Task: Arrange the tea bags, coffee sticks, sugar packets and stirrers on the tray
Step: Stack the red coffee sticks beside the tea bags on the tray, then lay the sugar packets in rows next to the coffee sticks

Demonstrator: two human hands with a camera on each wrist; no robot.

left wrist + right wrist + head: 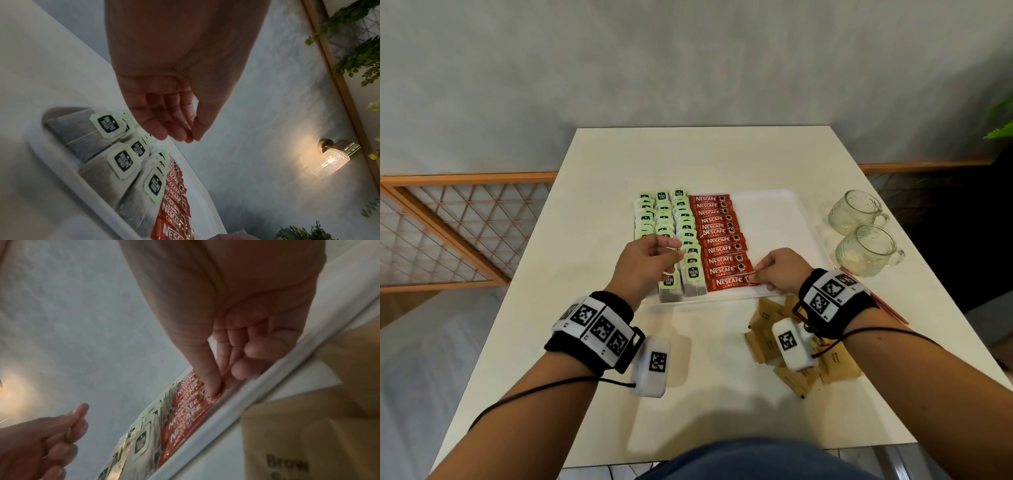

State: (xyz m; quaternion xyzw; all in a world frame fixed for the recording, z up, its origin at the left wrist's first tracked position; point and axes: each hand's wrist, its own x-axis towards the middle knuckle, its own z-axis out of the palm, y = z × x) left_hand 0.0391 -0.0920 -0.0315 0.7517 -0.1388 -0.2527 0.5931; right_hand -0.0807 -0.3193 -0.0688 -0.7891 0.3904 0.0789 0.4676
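A white tray [774,222] lies mid-table. Three columns of green-tagged tea bags [664,219] fill its left part, with a column of red coffee sticks [719,240] beside them. My right hand [754,274] pinches the right end of the nearest coffee stick [729,282] between thumb and forefinger [213,391], low at the tray's front rim [236,405]. My left hand [678,250] hovers above the tea bags [121,160], fingers loosely curved toward the thumb [191,138], with nothing visible in it. Brown sugar packets [835,366] lie loose on the table under my right wrist.
Two glass cups [856,212] [866,250] stand right of the tray. Thin red sticks [890,310], perhaps stirrers, lie by the nearer cup, partly behind my right wrist. The tray's right part is bare. A wood lattice rail runs behind the table.
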